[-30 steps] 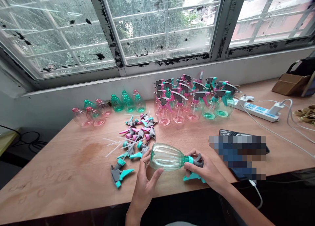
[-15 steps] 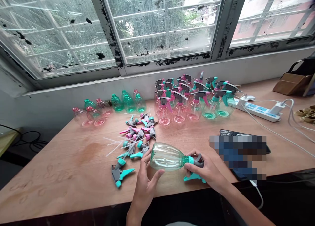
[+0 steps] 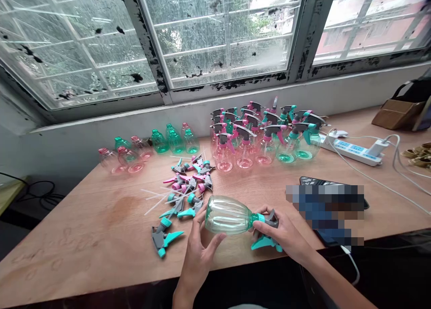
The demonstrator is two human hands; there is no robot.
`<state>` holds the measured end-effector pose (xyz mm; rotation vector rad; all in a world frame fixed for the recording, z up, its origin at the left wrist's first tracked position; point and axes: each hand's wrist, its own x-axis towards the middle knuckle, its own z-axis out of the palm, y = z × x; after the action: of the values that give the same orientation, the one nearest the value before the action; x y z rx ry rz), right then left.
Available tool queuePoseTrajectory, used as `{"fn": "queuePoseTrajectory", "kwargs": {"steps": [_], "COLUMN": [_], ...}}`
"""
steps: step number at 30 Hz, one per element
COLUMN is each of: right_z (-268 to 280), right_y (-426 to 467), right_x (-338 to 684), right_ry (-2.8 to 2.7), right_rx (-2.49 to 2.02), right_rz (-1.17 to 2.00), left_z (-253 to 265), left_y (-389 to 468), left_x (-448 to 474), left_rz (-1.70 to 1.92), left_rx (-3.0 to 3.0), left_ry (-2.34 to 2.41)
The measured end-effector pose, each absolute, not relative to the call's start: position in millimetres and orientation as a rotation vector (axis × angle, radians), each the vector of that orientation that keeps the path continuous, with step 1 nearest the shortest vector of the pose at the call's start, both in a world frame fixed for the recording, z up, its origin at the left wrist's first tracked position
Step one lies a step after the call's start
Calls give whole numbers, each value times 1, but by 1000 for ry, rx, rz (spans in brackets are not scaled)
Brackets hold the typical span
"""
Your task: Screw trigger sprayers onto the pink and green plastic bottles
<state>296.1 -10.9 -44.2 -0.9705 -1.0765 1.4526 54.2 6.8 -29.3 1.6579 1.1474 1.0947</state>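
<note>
A clear green spray bottle [image 3: 229,215] lies sideways in the air just above the table's front part. My left hand [image 3: 200,250] grips it round the base, thumb underneath. At its neck, my right hand [image 3: 281,232] is closed on the grey and turquoise spray head [image 3: 261,218], whose turquoise trigger [image 3: 266,242] points down toward me. Left of my left hand, a loose turquoise-and-grey spray head [image 3: 162,237] rests on the wood. Behind it lies a pile of pink and turquoise spray heads [image 3: 190,183] with thin white tubes [image 3: 155,203].
Bottles with spray heads [image 3: 244,154] stand packed at the back. Open-necked green bottles [image 3: 175,141] and pink bottles [image 3: 129,158] are to their left. A power strip [image 3: 353,151] with white cables, a partly pixelated phone [image 3: 336,183] and a cardboard box [image 3: 397,114] occupy the right side.
Both hands keep their hold on the spray bottle in nearly the same place. The right fingers and trigger have shifted very slightly; the view has moved a little.
</note>
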Motion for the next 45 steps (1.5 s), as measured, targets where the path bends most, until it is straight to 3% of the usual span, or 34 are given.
{"fn": "queuePoseTrajectory", "kwargs": {"steps": [21, 45], "right_z": [-43, -41], "right_y": [-12, -13], "right_x": [296, 295], "right_ry": [-1072, -1141], "right_rx": [-963, -1012], "right_rz": [1464, 1436], "left_z": [-29, -36], "left_y": [9, 9], "left_x": [55, 54], "left_rz": [1094, 1157], "left_rx": [1840, 1631], "left_ry": [1224, 1131]}}
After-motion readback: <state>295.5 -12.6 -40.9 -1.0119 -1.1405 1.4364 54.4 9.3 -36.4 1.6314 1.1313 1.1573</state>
